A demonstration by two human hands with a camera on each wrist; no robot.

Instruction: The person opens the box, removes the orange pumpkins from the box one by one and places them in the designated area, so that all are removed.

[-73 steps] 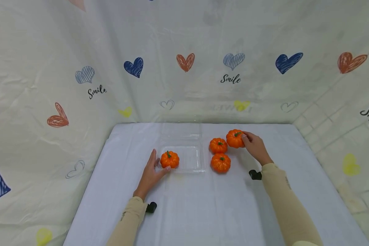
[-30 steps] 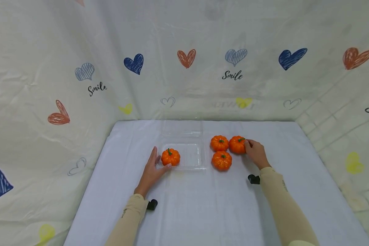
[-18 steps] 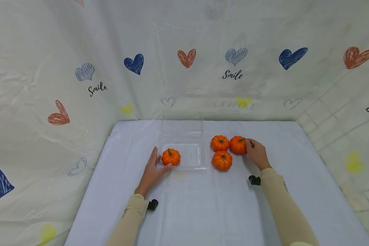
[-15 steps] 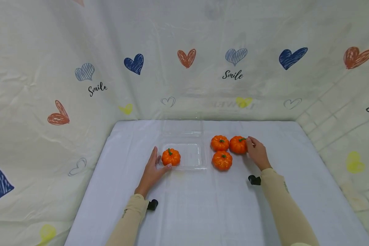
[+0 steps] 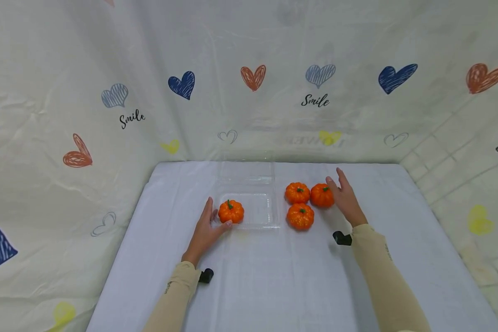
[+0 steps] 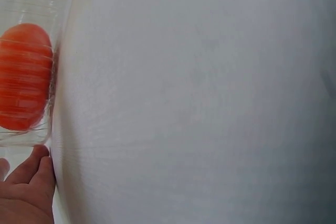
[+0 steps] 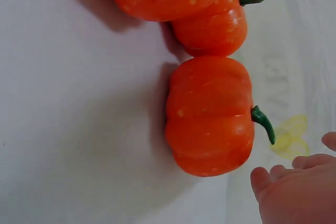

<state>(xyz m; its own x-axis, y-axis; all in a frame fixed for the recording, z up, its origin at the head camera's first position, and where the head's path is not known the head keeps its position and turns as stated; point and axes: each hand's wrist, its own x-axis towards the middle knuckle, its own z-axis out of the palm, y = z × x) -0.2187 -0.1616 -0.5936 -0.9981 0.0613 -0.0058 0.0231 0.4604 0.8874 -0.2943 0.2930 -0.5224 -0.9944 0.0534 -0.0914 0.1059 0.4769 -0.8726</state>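
As the plastic clamshell (image 5: 256, 210) is touched by the wide left grip (image 5: 203, 235), the rightmost mini pumpkin (image 5: 321, 195) is best not jostled by the wide right grip (image 5: 346, 201).

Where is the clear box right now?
In the head view, the box sits open on the table, between the left hand and three pumpkins to its right, with a fourth pumpkin inside.

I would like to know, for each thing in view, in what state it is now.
Clear container: open, partly filled
Lid: swung back
Pumpkin inside: stem up
Three other pumpkins: outside, grouped closely
White cloth: spread out
Left hand: against the container
Right hand: fingers apart, holding nothing
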